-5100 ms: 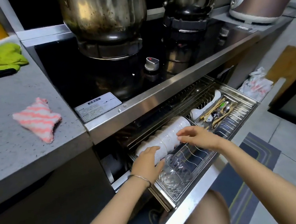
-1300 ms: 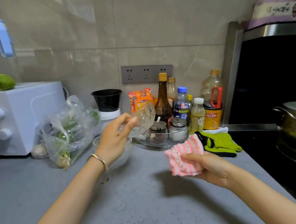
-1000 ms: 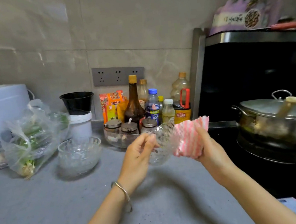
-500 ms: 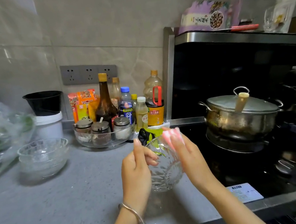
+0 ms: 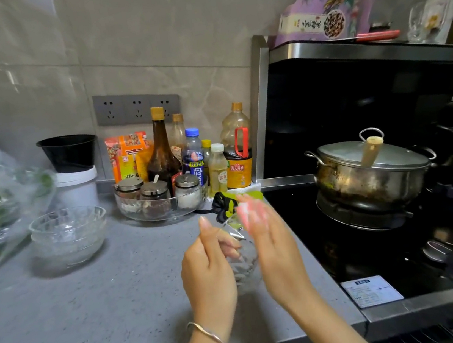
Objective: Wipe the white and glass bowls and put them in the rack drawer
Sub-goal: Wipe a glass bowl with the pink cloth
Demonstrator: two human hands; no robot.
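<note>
Glass bowl [image 5: 245,259] is staying up off the counter [image 5: 95,318], tipped on its side between the two hands as it was half a second ago. The hands are now closing in on it, so less of the glass is showing, and the cloth [image 5: 249,213] is smearing into a pink blur. The left hand [image 5: 207,269] is gripping the bowl's rim with curled fingers, thumb pointing to twelve o'clock and a bracelet [image 5: 212,337] hanging at the wrist. The right hand [image 5: 277,254] is showing its back, holding the cloth at its fingertips against the bowl's upper edge. Its fingers are too blurred to say exactly how they are closing.

Just beyond the hands at twelve o'clock, green gloves [image 5: 231,202] are lying on the counter. At eleven o'clock a glass dish [image 5: 139,216] is holding three lidded jars [image 5: 154,189], with bottles [image 5: 162,153] standing behind it. At nine to ten o'clock more glass bowls [image 5: 68,235] are sitting nested in a stack. At two o'clock a lidded pot [image 5: 370,178] is sitting on the stove.
</note>
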